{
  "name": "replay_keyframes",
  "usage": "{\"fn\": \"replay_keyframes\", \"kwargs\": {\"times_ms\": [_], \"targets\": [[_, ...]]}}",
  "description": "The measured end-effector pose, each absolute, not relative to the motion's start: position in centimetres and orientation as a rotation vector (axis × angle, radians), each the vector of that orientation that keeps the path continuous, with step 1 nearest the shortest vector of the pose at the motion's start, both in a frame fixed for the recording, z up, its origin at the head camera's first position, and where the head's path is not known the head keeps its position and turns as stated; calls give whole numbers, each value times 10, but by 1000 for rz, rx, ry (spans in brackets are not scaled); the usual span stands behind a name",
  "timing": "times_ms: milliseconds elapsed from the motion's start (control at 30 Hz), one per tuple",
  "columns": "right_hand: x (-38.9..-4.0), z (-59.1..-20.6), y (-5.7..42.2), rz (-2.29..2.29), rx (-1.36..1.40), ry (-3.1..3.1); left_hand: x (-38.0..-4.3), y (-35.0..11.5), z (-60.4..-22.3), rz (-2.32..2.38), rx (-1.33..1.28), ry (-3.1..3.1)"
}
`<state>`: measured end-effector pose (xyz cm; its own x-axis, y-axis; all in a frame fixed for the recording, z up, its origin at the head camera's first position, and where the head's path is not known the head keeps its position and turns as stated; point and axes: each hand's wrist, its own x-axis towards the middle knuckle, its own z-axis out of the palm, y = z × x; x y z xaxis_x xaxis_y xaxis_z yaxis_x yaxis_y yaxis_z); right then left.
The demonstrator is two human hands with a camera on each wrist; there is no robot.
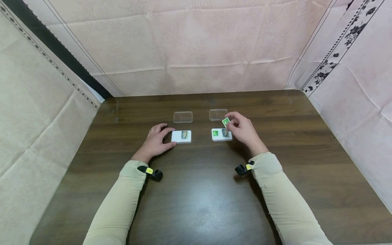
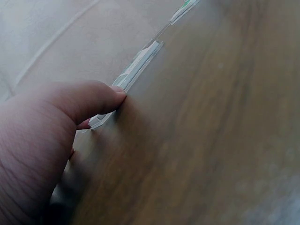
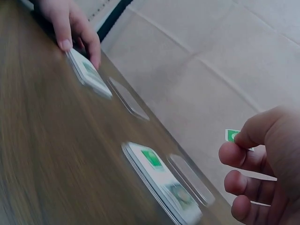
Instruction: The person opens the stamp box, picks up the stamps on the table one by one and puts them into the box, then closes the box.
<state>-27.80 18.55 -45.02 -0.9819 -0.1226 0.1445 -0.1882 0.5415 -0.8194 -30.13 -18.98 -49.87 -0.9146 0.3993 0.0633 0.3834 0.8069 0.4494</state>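
Observation:
My left hand (image 1: 155,140) holds the left end of a flat plastic case (image 1: 176,136), thumb on its near edge and fingers at its far side. That case lies on the table with a white top and a small printed picture. My right hand (image 1: 244,128) pinches a small green square with a white border (image 1: 226,122) between thumb and forefinger. Just below it lies a second flat case (image 1: 221,139), white on top, bearing a green square (image 1: 215,133) on its left and a printed picture on its right. The right wrist view shows the pinched square partly covered by my fingers.
Two clear plastic lids, a left one (image 1: 183,117) and a right one (image 1: 216,114), lie behind the cases on the brown wooden table (image 1: 196,190). Pale cloth (image 1: 196,44) hangs behind the far edge and along both sides. Dark cameras are strapped at both wrists.

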Motion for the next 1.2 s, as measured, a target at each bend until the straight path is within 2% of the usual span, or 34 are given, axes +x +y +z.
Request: {"fn": "replay_keyframes", "kwargs": {"times_ms": [700, 1200], "targets": [[-288, -461, 121, 1842, 195, -2646, -302, -191, -499, 710, 625, 2963], [-290, -472, 75, 1918, 197, -2652, -301, -188, -498, 696, 612, 2966]]}}
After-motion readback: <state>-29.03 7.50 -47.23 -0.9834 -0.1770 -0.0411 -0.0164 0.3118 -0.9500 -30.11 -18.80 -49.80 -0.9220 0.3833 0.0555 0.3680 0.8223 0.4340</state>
